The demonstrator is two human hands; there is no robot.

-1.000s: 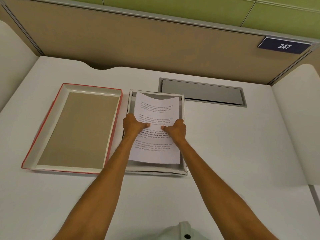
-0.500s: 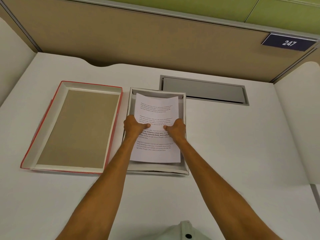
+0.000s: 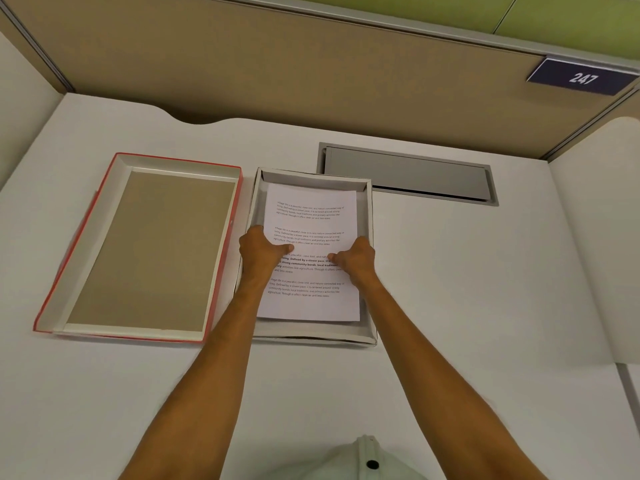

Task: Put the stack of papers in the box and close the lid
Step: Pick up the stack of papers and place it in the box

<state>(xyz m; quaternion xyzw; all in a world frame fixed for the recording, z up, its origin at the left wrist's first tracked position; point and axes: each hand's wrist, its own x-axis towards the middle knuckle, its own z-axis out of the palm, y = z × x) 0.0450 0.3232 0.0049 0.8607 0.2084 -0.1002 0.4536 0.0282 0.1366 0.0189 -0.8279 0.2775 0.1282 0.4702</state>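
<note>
A white stack of papers (image 3: 311, 209) with printed text lies inside the open grey-white box (image 3: 370, 258) at the middle of the desk. My left hand (image 3: 261, 252) grips the stack's left edge, thumb on top. My right hand (image 3: 355, 259) grips its right edge the same way. The stack now looks nearly flat within the box walls. The red-edged lid (image 3: 138, 247) lies upside down just left of the box, its brown inside facing up.
A grey metal cable flap (image 3: 408, 174) is set into the white desk (image 3: 485, 289) behind the box. Beige partition walls (image 3: 277, 71) close off the back and sides. A dark sign reading 247 (image 3: 581, 77) hangs at the upper right.
The stack of papers has come down from a bowed, lifted pose into the box and lies flatter. Both hands stayed on its side edges.
</note>
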